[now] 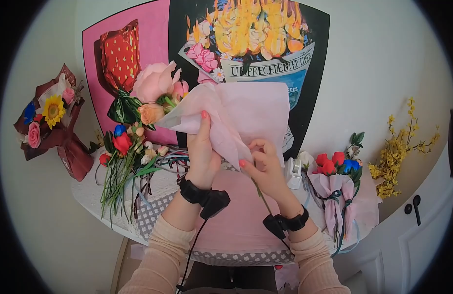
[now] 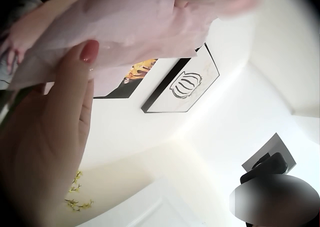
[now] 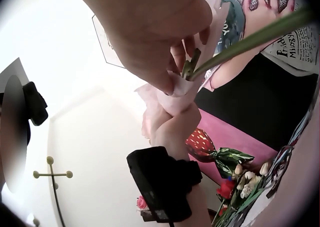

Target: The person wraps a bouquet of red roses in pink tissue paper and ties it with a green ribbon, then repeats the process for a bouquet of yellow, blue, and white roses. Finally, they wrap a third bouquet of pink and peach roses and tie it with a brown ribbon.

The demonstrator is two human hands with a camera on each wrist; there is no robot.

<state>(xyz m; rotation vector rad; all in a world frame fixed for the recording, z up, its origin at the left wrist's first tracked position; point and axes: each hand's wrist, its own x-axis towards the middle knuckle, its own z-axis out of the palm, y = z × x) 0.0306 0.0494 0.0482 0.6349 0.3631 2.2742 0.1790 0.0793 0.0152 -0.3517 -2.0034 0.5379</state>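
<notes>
above the counter, we hold one pink paper cone, one big pink rose and one peach rose showing at its mouth. our left hand grips its side; our right hand pinches its base. one tape dispenser sits to the right.

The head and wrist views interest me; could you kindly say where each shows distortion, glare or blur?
Head view: black vignetting rings the picture and the painting has curved edges; left wrist view: the left hand sits in shadow against a glaring wall, with a smeared oval lower right; right wrist view: the wall is washed out, and a grey smear blurs the left edge.
</notes>
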